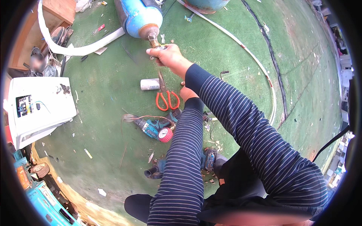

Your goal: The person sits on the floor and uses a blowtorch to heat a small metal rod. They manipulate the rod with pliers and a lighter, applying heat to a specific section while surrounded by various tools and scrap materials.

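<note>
At the top, a blue gas cylinder [141, 17] lies with its rusty neck toward me. My right hand [171, 56] is closed around the brass valve [154, 40] at its end. Lower down, my left hand [186, 92] is partly covered by the right sleeve, and its fingers are mostly hidden. Just left of it are orange-handled scissors [162, 96], their blades against a pale cylindrical can [149, 84]. Nearer me lie a teal cordless drill [150, 129] and a round pressure gauge [165, 134] with a red rim, beside a coil of thin copper-coloured tube [130, 118].
A white appliance casing [41, 105] with exposed wiring stands at left. White insulated pipe [81, 51] curves from it toward the cylinder. A white hose [241, 43] and a black cable [266, 37] cross the green carpet at right. Another power tool [156, 170] lies by my left forearm.
</note>
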### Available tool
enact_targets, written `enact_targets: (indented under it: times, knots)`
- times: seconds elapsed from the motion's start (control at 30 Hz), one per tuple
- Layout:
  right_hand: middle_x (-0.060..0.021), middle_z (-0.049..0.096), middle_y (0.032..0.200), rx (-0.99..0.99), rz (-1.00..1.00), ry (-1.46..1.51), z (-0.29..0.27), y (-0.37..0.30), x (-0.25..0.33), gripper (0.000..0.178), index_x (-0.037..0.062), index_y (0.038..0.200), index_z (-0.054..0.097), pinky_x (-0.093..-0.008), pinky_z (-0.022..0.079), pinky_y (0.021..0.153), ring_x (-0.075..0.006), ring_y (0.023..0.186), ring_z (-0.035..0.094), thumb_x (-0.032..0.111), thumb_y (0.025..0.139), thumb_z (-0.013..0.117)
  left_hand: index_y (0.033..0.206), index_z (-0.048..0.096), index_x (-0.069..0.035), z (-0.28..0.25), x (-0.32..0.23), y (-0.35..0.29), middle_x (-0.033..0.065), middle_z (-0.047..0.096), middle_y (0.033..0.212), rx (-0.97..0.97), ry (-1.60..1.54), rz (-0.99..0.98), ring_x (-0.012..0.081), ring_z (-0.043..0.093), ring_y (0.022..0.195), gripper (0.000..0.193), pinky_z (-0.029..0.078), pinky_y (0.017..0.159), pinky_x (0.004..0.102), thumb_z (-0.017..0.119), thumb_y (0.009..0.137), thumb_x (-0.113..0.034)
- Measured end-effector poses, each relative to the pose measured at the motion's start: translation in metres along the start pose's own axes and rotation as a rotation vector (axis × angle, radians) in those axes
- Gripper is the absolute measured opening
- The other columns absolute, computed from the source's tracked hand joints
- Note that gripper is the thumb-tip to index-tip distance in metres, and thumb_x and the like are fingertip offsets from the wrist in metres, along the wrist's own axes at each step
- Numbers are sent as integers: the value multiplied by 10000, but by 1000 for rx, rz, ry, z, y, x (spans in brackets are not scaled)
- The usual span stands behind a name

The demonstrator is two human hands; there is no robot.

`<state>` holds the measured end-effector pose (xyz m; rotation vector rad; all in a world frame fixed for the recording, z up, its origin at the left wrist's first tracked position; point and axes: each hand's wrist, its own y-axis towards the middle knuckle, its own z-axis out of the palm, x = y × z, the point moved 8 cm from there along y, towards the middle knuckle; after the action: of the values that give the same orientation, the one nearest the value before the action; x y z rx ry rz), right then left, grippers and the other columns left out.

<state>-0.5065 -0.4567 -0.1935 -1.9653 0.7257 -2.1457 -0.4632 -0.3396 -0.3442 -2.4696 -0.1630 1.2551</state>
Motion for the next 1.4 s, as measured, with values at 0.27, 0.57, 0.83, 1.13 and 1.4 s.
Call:
enact_targets:
  times: [0.27, 0.57, 0.83, 1.13, 1.4]
  knots:
    - [-207, 590, 1202, -430, -428, -632, -16, -40, 32, 769, -7, 1377, 472, -460, 530, 923, -407, 1107, 618, 420, 836, 814, 1219, 616, 135, -11, -48, -9, 202, 769, 917, 171, 673, 170, 309, 765, 894, 561, 601, 769, 407, 596, 977, -370]
    - [-152, 630, 1130, -494, -434, -928, -8, -37, 54, 620, 10, 1210, 594, -483, 523, 832, -331, 1080, 630, 327, 762, 883, 1274, 568, 184, 0, -63, -26, 201, 770, 903, 284, 850, 335, 297, 772, 880, 631, 604, 761, 403, 696, 923, -325]
    - [-206, 599, 1135, -990, -1223, -844, -217, -42, 306, 489, 3, 1237, 606, -471, 487, 908, -375, 1062, 566, 301, 882, 761, 1267, 541, 239, -8, -62, -26, 249, 755, 925, 334, 827, 149, 342, 771, 873, 826, 610, 792, 422, 900, 760, -305]
    - [-189, 750, 960, -645, -420, -1944, -366, 170, 404, 383, 192, 1040, 767, -500, 592, 743, -379, 862, 743, 443, 1025, 478, 1343, 416, 302, -15, -53, -26, 215, 756, 815, 283, 817, 179, 287, 778, 753, 876, 625, 669, 393, 845, 776, -210]
    - [-151, 754, 947, -387, -682, -2274, -418, 216, 402, 186, 150, 958, 764, -437, 598, 755, -312, 877, 747, 199, 933, 587, 1327, 396, 323, -3, -62, -27, 251, 746, 868, 333, 727, 146, 333, 772, 825, 819, 621, 742, 413, 799, 830, -188]
